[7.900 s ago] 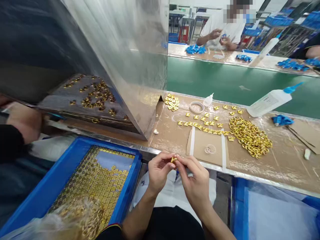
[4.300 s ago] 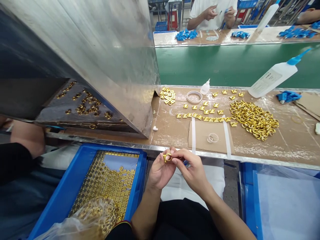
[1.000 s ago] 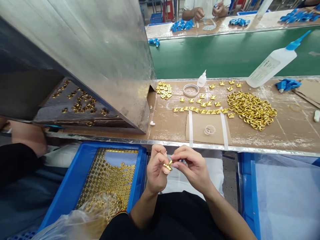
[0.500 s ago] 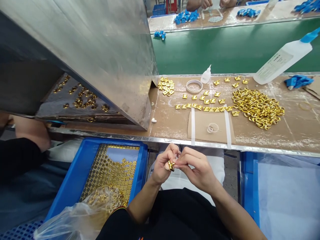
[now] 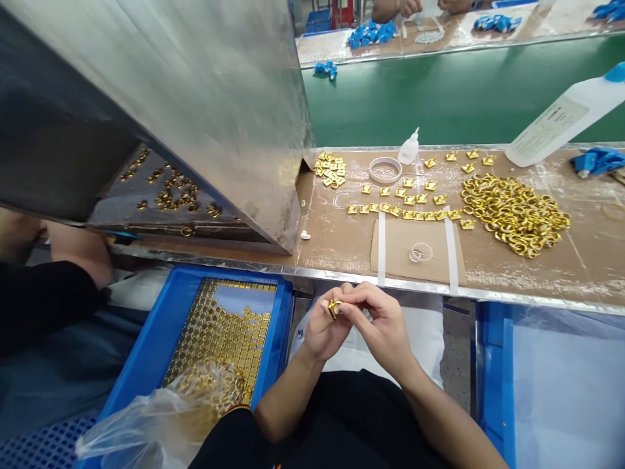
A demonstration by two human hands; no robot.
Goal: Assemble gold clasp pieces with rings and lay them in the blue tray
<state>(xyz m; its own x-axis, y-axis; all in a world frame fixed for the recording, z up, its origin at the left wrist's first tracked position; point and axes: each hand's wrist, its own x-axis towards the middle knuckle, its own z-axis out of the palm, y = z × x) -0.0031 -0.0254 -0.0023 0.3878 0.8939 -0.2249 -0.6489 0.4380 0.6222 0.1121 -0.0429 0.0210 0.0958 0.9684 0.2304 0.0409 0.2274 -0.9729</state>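
A gold ring [image 5: 334, 309] is being pinched just before the near edge of the table, the grip of the left hand [image 5: 319, 332] and that of the right hand [image 5: 385, 319] both closing on it with the fingertips. At the left, a blue tray [image 5: 286, 326] is holding close-packed gold pieces, with a clear plastic bag [image 5: 141, 423] lying over its near part. The brown, scuffed surface of the table [image 5: 334, 251] is bearing a cardboard pad [image 5: 415, 267] taped down by two white strips; beyond it, small gold pieces are standing in loose rows, a heap of gold rings [image 5: 515, 212] lying to their right. A metal housing [image 5: 234, 104] is rising at the left, sheltering more gold pieces. Farther back, a white tape roll [image 5: 400, 170] is lying beside a small bottle [image 5: 409, 150], and a large bottle [image 5: 561, 120] is leaning at the right. Behind, a green belt [image 5: 424, 101] is separating this table from a far table [image 5: 454, 32], where a co-worker's hand [image 5: 410, 7] is showing.
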